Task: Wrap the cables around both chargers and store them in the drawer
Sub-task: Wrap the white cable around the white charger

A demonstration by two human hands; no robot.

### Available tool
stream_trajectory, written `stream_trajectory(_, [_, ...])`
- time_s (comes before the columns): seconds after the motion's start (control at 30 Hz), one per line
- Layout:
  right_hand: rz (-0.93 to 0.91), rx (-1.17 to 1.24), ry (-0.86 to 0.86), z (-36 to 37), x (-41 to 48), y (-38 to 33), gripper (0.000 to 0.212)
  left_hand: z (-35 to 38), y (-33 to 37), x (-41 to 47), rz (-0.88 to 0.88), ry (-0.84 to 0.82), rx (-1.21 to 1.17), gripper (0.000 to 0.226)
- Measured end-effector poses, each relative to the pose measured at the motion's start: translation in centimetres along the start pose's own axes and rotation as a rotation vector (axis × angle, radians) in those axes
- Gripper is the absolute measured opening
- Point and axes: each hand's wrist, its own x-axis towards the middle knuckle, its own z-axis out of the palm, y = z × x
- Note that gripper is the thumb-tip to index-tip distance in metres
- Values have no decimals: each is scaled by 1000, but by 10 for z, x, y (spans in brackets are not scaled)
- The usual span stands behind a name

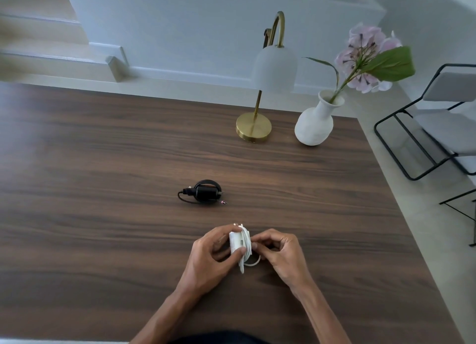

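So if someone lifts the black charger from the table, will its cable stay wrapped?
Probably mostly. The black charger has its cable coiled around the body, but one end with the plug tip lies loose on the table and would likely dangle. It looks small, so probably light.

Table [103, 163] fills most of view. Near its front edge, centre-right: charger [238, 242] w/ cable [248, 251] wound round it, held just above tabletop betw left hand [211, 258] on its left & right hand [280, 253] on its right, both touching it. Behind that, slightly left, well apart: second charger [206, 193] lying on table, its cable [188, 199] coiled round it, loose end trailing to right. Far back right on table: lamp [260, 106], vase [315, 124] just right of it, flower [371, 57] in vase leaning right. Off table's right edge: chair [438, 122]. Wall [180, 34] behind table
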Motion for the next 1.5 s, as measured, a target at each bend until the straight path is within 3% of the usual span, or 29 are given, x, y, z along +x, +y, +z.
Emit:
stream_trajectory(0.33, [50, 66, 69, 9, 1, -2, 9, 0, 1, 3, -40, -12, -47, 39])
stream_trajectory(0.77, [-5, 69, 18, 9, 7, -1, 7, -3, 2, 5, -84, -32, -152, 37])
stream_trajectory(1.03, [24, 129, 130, 21, 2, -2, 8, 0, 4, 9, -120, -8, -212, 39])
stream_trajectory(1.5, [-17, 112, 46, 15, 10, -4, 9, -3, 3, 11, -174, -15, -288, 39])
